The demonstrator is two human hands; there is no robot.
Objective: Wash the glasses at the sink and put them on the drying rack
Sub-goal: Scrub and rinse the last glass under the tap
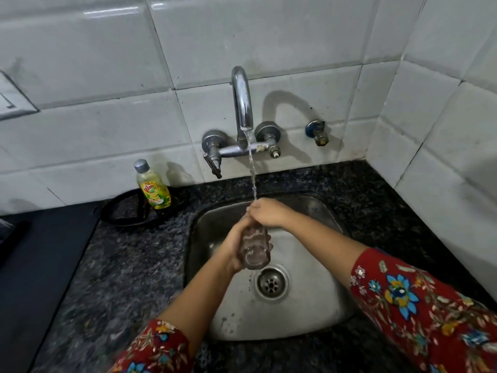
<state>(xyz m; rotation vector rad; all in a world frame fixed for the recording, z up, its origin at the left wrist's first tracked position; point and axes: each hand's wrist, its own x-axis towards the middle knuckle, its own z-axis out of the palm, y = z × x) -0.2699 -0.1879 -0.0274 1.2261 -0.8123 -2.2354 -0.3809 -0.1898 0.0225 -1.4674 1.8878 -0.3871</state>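
A clear drinking glass (255,247) is tilted over the steel sink (304,305), its base toward me and its mouth toward the tap. My left hand (233,247) grips the glass around its body from the left. Over the mouth end sits my right hand (269,213), fingers curled at the rim; whether they reach inside is hidden. Water runs from the chrome tap (242,100) in a thin stream (252,170) onto my right hand and the glass's mouth. No drying rack is in view.
A yellow dish-soap bottle (153,188) stands on a black ring stand (129,211) left of the sink on the dark granite counter (129,278). A black stove edge (35,265) lies far left. White tiled walls close in behind and on the right.
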